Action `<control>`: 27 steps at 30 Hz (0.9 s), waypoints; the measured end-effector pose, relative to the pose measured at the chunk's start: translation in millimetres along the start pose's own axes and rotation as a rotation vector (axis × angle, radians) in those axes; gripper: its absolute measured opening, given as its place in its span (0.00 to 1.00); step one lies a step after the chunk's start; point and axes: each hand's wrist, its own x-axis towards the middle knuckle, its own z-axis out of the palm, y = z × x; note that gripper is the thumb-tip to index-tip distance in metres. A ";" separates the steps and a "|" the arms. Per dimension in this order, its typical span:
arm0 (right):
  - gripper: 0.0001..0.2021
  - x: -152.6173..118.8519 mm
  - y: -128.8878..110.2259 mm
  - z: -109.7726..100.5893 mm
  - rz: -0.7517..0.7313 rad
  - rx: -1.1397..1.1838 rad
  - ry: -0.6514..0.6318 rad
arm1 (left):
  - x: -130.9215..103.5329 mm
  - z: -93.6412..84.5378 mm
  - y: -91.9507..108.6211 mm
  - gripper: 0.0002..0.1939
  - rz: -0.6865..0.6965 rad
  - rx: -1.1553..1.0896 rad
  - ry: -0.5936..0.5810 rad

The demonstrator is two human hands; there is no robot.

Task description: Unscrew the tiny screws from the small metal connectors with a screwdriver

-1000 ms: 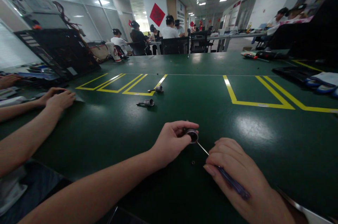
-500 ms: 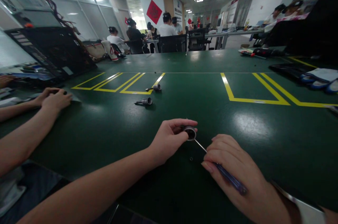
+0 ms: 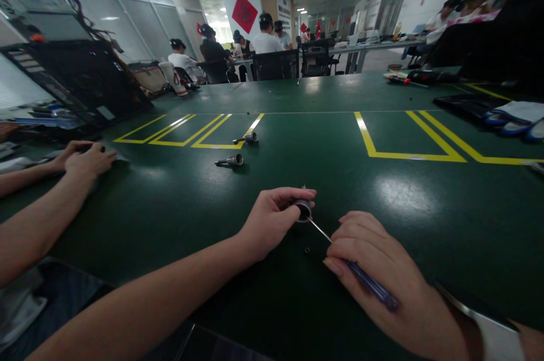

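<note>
Two hands at work over the green desk (image 3: 191,196), and each has its grip! The left hand (image 3: 267,222) has a metal cup (image 3: 303,203) pinched between thumb and fingers, open mouth facing the near side, thin stem just showing beyond the fingers. From the right comes the right hand (image 3: 378,253), closed round the bluish handle of a slim-shafted tool (image 3: 374,288), the shaft reaching the cup's rim; whether the tip sits inside or only touches the edge, nobody can tell from here.

Just below them on the near side, a tiny ring (image 3: 306,250) lies on the desk. Farther off to the left lie two similar stemmed cups, the nearer one (image 3: 235,160) on bare green, the farther one (image 3: 251,137) by the yellow tape (image 3: 216,146).

How will that held cup behave? Stiff, surely, fairly dense for its size, hardly fragile; but smooth, round walls could roll or slip under a sideways push. The outer wall looks the best hold, thumb opposing fingers, fingertips off the rim where the shaft works. The tool, too, wants its thick handle gripped, never that skinny shaft!
</note>
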 end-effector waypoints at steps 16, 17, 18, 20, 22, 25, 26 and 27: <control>0.14 -5.1 6.7 -4.9 0.269 0.321 0.109 | 2.7 -5.6 -5.0 0.18 0.015 -0.008 -0.036; 0.14 -5.0 7.1 -4.6 0.279 0.317 0.097 | 2.8 -5.5 -4.9 0.18 0.011 0.001 -0.036; 0.14 -4.8 7.2 -4.3 0.287 0.313 0.081 | 2.7 -5.2 -4.7 0.18 0.007 0.009 -0.032; 0.14 -4.1 6.8 -3.6 0.310 0.300 0.039 | 2.4 -4.6 -4.2 0.18 0.002 0.019 -0.026; 0.14 -3.2 5.6 -3.1 0.331 0.277 0.004 | 1.8 -4.3 -3.7 0.19 -0.001 0.023 -0.024; 0.13 -2.2 3.0 -3.3 0.291 0.218 -0.002 | 0.9 -4.1 -3.4 0.18 0.000 0.023 -0.035; 0.13 -2.1 2.1 -3.5 0.256 0.197 0.006 | 0.7 -4.0 -3.3 0.18 0.007 0.018 -0.036; 0.12 -2.1 1.3 -3.5 0.218 0.176 0.008 | 0.6 -3.9 -3.2 0.17 0.017 0.005 -0.036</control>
